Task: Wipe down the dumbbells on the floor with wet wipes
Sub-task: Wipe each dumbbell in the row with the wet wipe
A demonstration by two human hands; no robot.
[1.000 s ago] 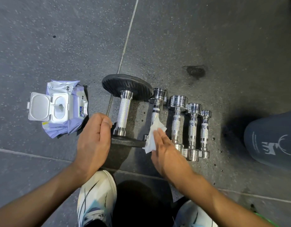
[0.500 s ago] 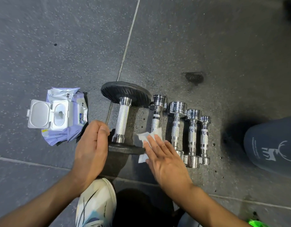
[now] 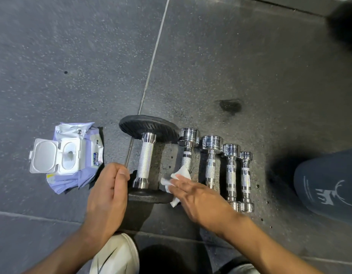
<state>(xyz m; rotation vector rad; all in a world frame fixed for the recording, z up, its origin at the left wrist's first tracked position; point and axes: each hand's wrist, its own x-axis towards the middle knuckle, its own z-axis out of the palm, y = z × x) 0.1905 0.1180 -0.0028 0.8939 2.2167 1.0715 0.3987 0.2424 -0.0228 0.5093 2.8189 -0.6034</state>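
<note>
Wipe (image 3: 184, 172) pressed under straight right fingers (image 3: 183, 182) onto near plate of big dumbbell (image 3: 145, 165); left hand (image 3: 108, 194) curled beside it, grip unclear. Advise firm strokes around rim, bracing against roll.

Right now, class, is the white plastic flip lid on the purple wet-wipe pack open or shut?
Open: the white plastic flip lid lies swung back leftward off the purple wet-wipe pack, baring the oval hole.
</note>
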